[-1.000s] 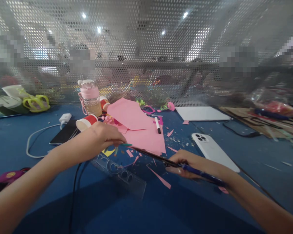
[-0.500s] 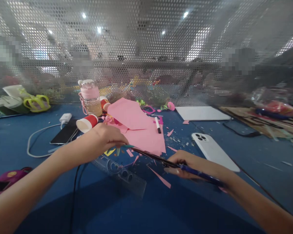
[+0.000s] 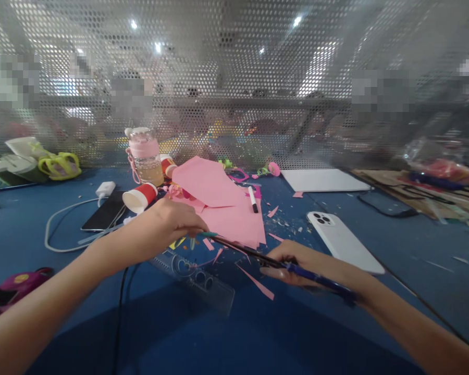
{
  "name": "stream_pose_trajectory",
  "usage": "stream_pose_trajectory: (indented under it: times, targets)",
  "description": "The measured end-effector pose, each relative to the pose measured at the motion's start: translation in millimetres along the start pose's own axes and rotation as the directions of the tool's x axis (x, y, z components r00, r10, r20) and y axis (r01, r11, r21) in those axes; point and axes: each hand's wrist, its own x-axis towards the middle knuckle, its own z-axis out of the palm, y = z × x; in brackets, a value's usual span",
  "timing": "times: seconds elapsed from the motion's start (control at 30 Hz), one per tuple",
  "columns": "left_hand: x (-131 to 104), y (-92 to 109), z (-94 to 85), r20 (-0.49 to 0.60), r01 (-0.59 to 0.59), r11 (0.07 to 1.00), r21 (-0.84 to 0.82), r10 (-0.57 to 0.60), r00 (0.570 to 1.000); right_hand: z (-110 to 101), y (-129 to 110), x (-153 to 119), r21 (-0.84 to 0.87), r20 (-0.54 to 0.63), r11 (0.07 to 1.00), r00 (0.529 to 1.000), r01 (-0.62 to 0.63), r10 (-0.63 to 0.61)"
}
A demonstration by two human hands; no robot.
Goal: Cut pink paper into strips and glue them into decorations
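Blue desk (image 3: 375, 312) strewn with pink paper sheets (image 3: 226, 208) and pink scraps (image 3: 258, 284). White phone (image 3: 342, 242), black phone (image 3: 103, 213), red-and-white cup (image 3: 139, 198), pink-lidded bottle (image 3: 144, 156). Silver perforated screen (image 3: 234, 78) with round-hole pattern behind.

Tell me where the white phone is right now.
The white phone lies face down on the blue table, right of centre in the head view, just beyond the right hand and right of the pink paper.

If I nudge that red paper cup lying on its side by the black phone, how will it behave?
The red paper cup lies on its side, so it would probably roll, curving because it tapers. It looks empty and thin-walled, so likely very light and easily crushed. The black phone and white cable beside it may stop it.
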Motion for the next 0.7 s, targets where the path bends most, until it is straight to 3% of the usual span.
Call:
stream_pose_trajectory:
  times: [0.17,0.3,0.7]
  targets:
    - [-3.3,-2.7,-8.3,0.048,0.103,0.993,0.056,-0.106,0.993,-0.8,3.0,-0.8,-0.001,-0.02,0.999,0.999,-0.049,0.049]
    - [-9.3,-11.9,-18.7,-0.01,0.228,0.954,0.196,-0.23,0.973,-2.2,3.0,-1.0,0.005,-0.054,1.0,0.998,-0.018,0.018]
    - [-7.3,-14.3,-17.3,-0.082,0.227,0.966,0.125,-0.218,0.972,-1.8,-2.0,-1.1,-0.008,-0.093,1.0,0.996,0.011,-0.011]
